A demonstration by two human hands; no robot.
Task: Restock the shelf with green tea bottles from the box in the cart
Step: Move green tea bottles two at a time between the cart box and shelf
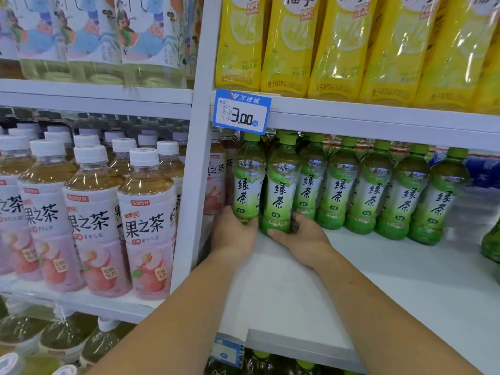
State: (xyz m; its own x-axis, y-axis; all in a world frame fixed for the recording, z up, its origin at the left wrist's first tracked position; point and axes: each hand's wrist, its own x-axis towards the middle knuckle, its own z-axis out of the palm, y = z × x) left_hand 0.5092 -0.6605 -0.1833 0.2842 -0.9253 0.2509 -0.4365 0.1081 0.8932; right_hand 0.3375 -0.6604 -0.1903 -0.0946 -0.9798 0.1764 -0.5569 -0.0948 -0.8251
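Now, centre frame — my left hand (234, 235) grips base of leftmost green tea bottle (248, 182); right hand (301, 238) curled round next bottle (282, 190), both upright on shelf (311, 288).

Both bare forearms extend forward, converging below the price tag (241, 111). Left hand (234, 235), under the tag, grips a green tea bottle (247, 182) at its base; right hand (301, 236), below-right, grips the neighbouring bottle (281, 190).
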